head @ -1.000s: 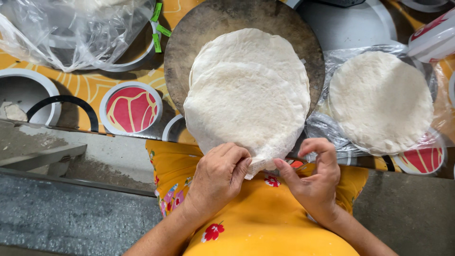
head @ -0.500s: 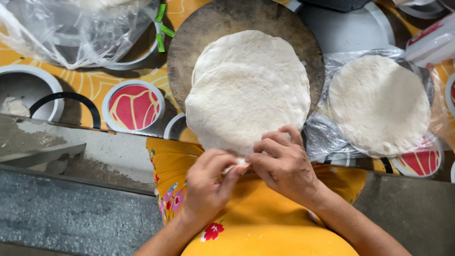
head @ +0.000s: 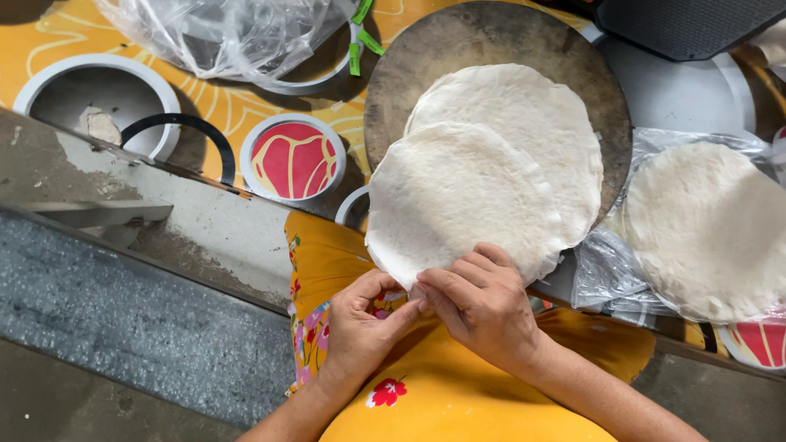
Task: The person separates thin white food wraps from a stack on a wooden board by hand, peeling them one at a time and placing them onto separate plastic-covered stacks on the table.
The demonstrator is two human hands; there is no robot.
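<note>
Gently, we pinch the near edge of the top dough round [head: 458, 200] with left hand [head: 360, 323] and right hand [head: 483, 303], both closed on it, peeling slowly so it won't tear.

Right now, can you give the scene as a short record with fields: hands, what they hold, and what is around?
left hand: pinches near edge of top flatbread
right hand: grips the same edge
flatbread under it: lies on round board
right side: stack of flatbreads on clear plastic
left side: red bowl, plastic bag
</note>
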